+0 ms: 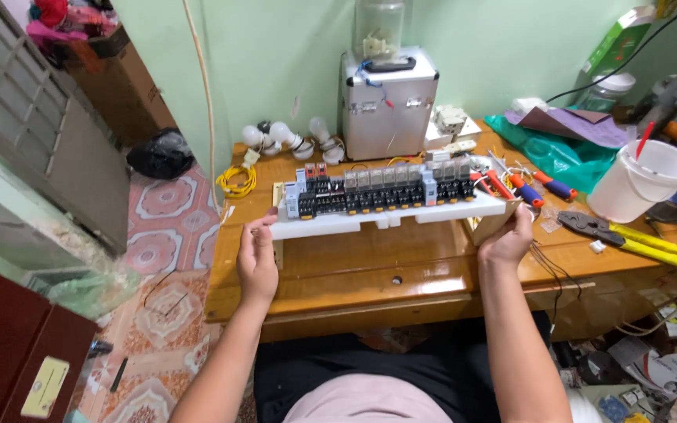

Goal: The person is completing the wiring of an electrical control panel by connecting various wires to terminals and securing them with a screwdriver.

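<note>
A long white board [389,219] carries a row of black relay modules with clear tops [385,188] and a blue-grey block at each end. It is lifted just above the wooden table [385,270]. My left hand [256,254] grips its left end. My right hand [507,235] grips its right end together with a brown cardboard piece [494,222].
A silver metal case [389,102] with a clear jar on top stands at the back by the green wall. Light bulbs [287,139] and a yellow cable coil [237,182] lie at back left. Screwdrivers [530,188], yellow-handled pliers [640,239] and a white bucket [640,180] sit to the right.
</note>
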